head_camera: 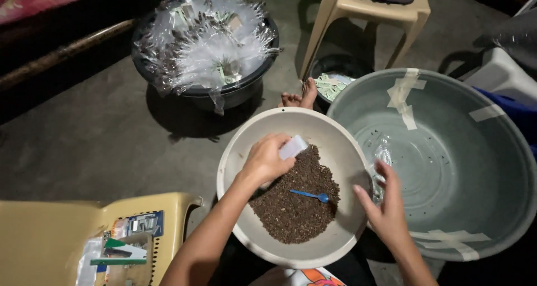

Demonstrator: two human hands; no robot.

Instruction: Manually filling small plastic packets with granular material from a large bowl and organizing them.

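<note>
My left hand [265,160] is closed on a small white scoop [293,147] held over the dark seeds [296,199] in a cream basin [246,146] on my lap. A blue plastic spoon [310,195] lies on the seeds. My right hand [386,205] rests at the basin's right rim, fingers spread, touching a clear plastic bag [382,154] that lies in the large grey-green tub [447,152].
A dark tub [235,93] full of clear packets stands at the back. A beige stool [369,15] and a small black bowl with green labels [331,86] are behind the basin. A yellow chair [50,235] with packaged items sits at lower left. A bare foot [299,97] shows.
</note>
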